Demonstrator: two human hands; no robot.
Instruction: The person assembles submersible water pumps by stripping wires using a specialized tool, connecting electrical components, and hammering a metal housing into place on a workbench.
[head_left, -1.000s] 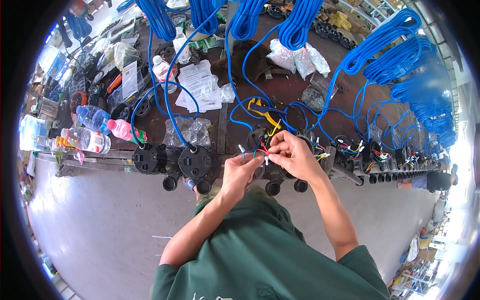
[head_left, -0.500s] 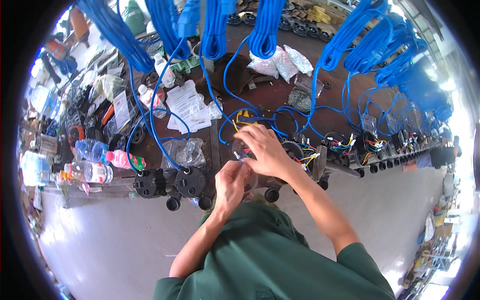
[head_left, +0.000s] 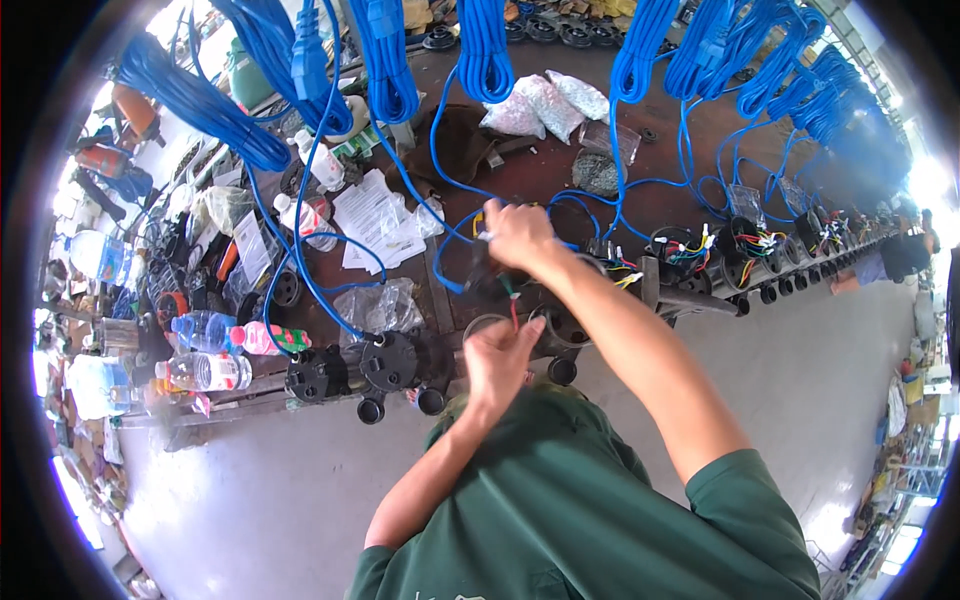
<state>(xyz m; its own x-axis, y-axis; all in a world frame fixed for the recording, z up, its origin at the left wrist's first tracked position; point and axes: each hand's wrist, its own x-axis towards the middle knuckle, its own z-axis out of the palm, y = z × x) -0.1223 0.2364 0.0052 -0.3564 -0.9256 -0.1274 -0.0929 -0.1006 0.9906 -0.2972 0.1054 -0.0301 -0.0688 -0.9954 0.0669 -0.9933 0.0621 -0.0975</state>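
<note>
My left hand [head_left: 495, 365] is closed at the bench edge, in front of an open black cylindrical housing. A thin red wire [head_left: 515, 312] rises out of its grip towards a blurred dark part [head_left: 488, 283]. Farther out, my right hand [head_left: 522, 238] is closed beside a yellow-and-blue item [head_left: 480, 224] on the bench; what its fingers hold is hidden. To the left, two housings have black round caps [head_left: 389, 362] fitted, with blue cables running into them. On the right, more open housings show coloured wires [head_left: 680, 246] with white connectors.
Bundled blue cables [head_left: 486, 50] hang in a row above the bench. Papers [head_left: 375, 222], bottles [head_left: 205, 371] and clear plastic bags [head_left: 382, 306] lie on the left. Bags of small pale pieces [head_left: 545, 105] lie farther back. A person [head_left: 893, 258] is at the far right.
My hands have moved apart. The right has gone up and away to the yellow-and-blue item, while the left stays low by the housing. The whole view has shifted slightly.
</note>
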